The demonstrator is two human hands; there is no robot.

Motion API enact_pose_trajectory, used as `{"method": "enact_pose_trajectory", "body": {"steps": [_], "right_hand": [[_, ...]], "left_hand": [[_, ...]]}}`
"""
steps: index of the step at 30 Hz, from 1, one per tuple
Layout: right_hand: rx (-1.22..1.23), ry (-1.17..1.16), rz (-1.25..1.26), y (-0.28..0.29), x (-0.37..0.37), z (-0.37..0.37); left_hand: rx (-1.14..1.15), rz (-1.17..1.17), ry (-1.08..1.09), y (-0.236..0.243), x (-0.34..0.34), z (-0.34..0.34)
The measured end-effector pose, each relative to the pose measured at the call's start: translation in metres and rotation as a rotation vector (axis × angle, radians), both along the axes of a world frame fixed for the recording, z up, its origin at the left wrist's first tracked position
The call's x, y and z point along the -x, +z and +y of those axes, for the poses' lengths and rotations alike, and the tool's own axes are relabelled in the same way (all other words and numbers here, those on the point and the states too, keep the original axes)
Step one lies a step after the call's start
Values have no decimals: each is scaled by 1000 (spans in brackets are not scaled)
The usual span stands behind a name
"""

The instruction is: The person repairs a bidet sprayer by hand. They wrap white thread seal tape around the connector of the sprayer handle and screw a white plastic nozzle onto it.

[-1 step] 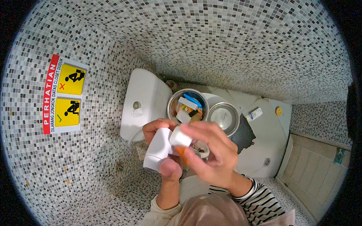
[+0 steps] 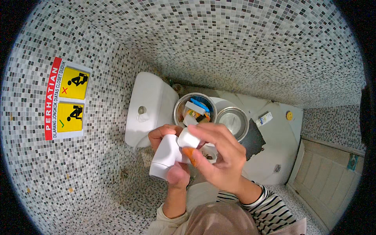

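Observation:
My left hand (image 2: 178, 178) is closed around a smooth white cylindrical plastic piece (image 2: 163, 152) with a seam ring near its lower end. The thumb presses its near side and the fingers curl behind its top. A small white block-shaped piece (image 2: 188, 138) is pinched in my right hand (image 2: 225, 160), between fingers and thumb, against the right side of the cylinder. An orange bit (image 2: 190, 154) shows beneath the white block, by the right thumb. Whether the block is joined to the cylinder or only touches it, I cannot tell.
Beyond my hands, a metal bowl (image 2: 176, 113) holds several items, among them a blue one and a white box. Another metal bowl (image 2: 247, 124) stands beside it. A toilet cistern (image 2: 152, 96) is at left. Farther right are a white packet (image 2: 264, 118) and a round yellow thing (image 2: 289, 115).
The white block and the orange bit have shifted and turned slightly in my right hand. The cylinder in my left hand has barely moved.

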State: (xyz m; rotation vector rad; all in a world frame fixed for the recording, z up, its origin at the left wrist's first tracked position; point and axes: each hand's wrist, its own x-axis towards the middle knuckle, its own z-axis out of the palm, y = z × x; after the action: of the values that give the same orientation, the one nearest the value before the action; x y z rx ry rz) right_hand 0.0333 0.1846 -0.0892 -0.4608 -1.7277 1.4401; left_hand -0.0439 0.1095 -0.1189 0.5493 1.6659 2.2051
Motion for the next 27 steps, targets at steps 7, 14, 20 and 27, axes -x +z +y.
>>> {"method": "enact_pose_trajectory", "body": {"steps": [7,14,20,27], "right_hand": [[32,32,3,0,1,-1],[50,38,-9,2,3,-1],[67,58,2,2,3,-3],[19,41,-7,-1,7,-2]], "left_hand": [[0,26,-29,2,2,2],[-3,-8,-27,1,5,0],[9,-21,-72,2,9,1],[-30,-10,-39,-2,10,1]]}}
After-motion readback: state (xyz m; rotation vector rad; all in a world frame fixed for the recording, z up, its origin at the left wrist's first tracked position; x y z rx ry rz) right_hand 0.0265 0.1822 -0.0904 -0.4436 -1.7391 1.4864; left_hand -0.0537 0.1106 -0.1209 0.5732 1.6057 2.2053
